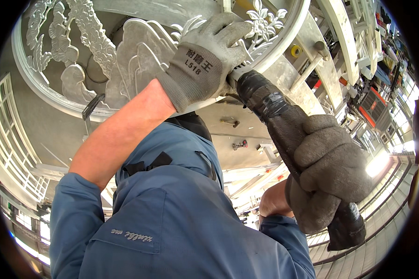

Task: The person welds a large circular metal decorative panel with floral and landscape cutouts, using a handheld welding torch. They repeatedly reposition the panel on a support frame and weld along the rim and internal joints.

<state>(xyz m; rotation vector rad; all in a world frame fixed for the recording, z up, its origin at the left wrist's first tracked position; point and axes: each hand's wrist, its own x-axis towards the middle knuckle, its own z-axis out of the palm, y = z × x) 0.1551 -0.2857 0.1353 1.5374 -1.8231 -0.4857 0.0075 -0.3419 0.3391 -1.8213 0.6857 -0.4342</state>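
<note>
My right hand (333, 169), in a dark grey glove, wraps round a long, thick black tool (277, 109) bound with shiny tape. Its pale metal front end (241, 72) reaches up and left to my left hand (209, 60). That hand, in a lighter grey glove, is bent over the front end, its fingers curled; its grip underneath is partly hidden. Both lie at the near right part of a large round silver metal frame (25, 76). Inside the frame are cast leaves, a mountain-like plate (142, 58) and a metal flower (264, 24). The tool's working tip is hidden.
A dark clamp (93, 106) sits on the frame's near left rim. A red-and-black cordless drill (240, 145) and a hammer-like tool (230, 122) lie below. Metal bars (307, 74), a yellow tape roll (296, 50) and an orange-edged machine (373, 108) stand right. A white lattice panel (14, 135) is left.
</note>
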